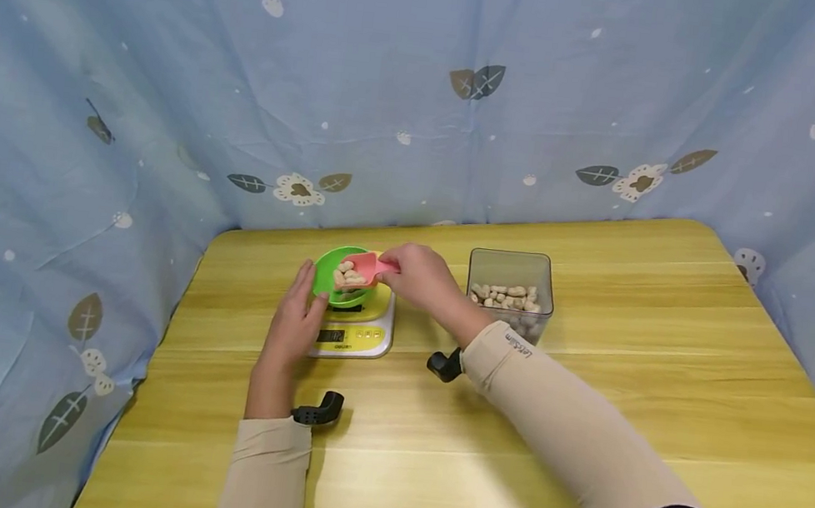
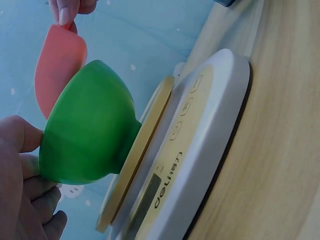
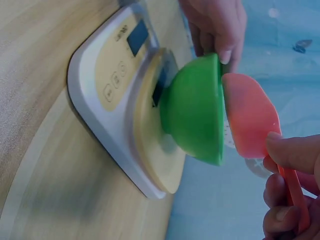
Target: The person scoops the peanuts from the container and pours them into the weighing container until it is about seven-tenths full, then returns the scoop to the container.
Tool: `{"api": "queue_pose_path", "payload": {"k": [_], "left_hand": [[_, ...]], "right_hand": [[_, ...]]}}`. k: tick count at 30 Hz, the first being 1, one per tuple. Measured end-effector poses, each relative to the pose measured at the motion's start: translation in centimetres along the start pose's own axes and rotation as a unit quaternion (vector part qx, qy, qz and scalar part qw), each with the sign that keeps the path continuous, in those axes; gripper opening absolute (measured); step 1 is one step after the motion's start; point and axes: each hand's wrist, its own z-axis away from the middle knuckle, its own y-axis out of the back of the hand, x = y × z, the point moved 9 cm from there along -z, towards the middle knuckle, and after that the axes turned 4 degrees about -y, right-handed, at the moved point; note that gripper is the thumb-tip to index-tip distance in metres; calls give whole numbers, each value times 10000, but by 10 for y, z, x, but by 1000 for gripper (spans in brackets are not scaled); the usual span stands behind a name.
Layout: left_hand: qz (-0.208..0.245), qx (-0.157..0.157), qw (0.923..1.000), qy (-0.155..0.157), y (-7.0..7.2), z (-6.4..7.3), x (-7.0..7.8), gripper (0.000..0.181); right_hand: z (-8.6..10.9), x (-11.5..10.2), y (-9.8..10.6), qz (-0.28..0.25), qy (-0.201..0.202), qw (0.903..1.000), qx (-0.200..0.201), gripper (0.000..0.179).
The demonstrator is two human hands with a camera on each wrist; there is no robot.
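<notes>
A green bowl (image 1: 323, 265) stands on the plate of a yellow and white kitchen scale (image 1: 372, 340). The left hand (image 1: 294, 321) holds the bowl's left side, its thumb at the rim and its fingers curved beside the wall in the left wrist view (image 2: 22, 180). In the right hand (image 1: 422, 277) is a pink scoop (image 1: 368, 268), gripped by its handle. Several unshelled peanuts (image 1: 350, 275) lie in the scoop, which is over the bowl. From the right wrist, the scoop (image 3: 250, 115) appears right at the bowl's rim. The bowl's inside is partly hidden by the scoop.
Right of the scale, a clear grey square container (image 1: 512, 262) holds many peanuts (image 1: 511, 298). Everything stands on a wood-grain table (image 1: 383, 469). A blue patterned curtain (image 1: 397, 77) hangs behind and at both sides.
</notes>
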Motion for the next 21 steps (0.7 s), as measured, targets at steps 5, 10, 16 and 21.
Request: {"api": "queue_pose_path", "payload": {"k": [5,10,16,21], "left_hand": [[19,-3,10000,80,-2,-1,-1,60],[14,-4,10000,98,-3,0,-2,61],[45,73,9999,57,-3,0,-2,62],[63,95,9999,22,-3,-1,-3,62]], "right_hand": [[-3,-6,-6,823,187,9963,143,31],[-2,-19,-10,1707,505,9831,431,27],[2,-36,-10,2524,937,9601,758,19],[10,-50,-7,2922,1544,9348,1298,23]]}}
